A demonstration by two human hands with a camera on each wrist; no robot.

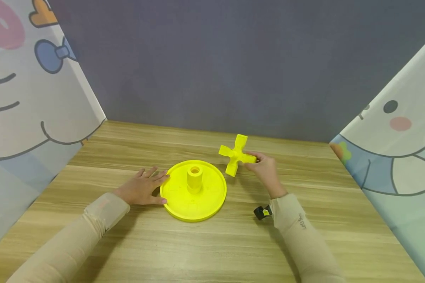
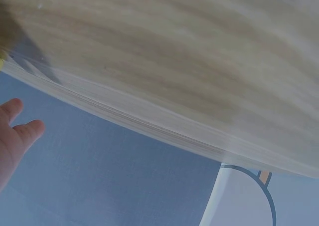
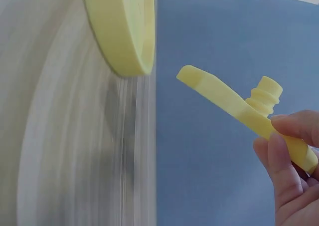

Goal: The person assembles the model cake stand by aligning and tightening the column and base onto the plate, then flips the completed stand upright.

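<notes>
L hand (image 1: 141, 190) low, spread wide — R hand (image 1: 265, 169) raised, pinching, a bit fwd.

We find the head view evenly and fairly brightly lit, with soft shadows beside both sleeves (image 1: 67, 239) on the worktop (image 1: 184, 259). The yellow plate (image 1: 177, 204) glows so strongly that we barely make out its markings. Both wrist views look hazy and washed out to us, the worktop smeared and curving with lens distortion.
</notes>
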